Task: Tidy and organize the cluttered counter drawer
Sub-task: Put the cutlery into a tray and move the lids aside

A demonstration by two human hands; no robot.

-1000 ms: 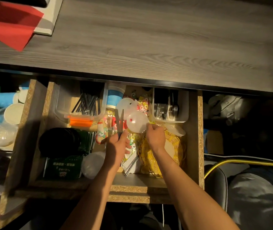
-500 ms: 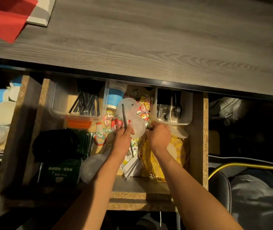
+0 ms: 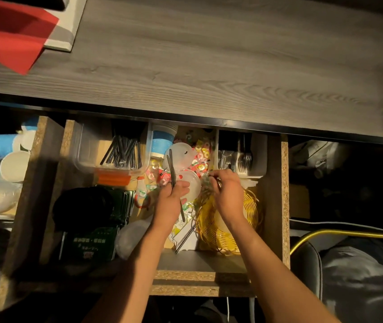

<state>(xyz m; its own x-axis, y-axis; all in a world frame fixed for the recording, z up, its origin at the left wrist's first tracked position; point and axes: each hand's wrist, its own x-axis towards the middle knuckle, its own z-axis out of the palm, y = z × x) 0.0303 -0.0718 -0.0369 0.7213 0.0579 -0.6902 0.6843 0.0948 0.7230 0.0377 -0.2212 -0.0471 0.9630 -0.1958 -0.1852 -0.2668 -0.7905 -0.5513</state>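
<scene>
Having been lifted higher than a moment ago, dark straws (image 3: 171, 169) are gripped by the left hand (image 3: 173, 198) over the drawer (image 3: 276, 194); small clutter is now pinched by the right hand (image 3: 226, 190), so sorting has barely begun.

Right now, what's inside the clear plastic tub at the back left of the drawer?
The clear tub holds a loose bundle of dark straws. Its far end runs under the countertop, so anything there is hidden.

A red sheet (image 3: 11, 36) lies at the grey wood-grain counter's (image 3: 209, 66) far left corner. In the drawer (image 3: 276, 206): yellow woven basket (image 3: 251, 220), orange straws (image 3: 113, 178), blue-and-white cups (image 3: 161, 142), black lids (image 3: 81, 206).
</scene>
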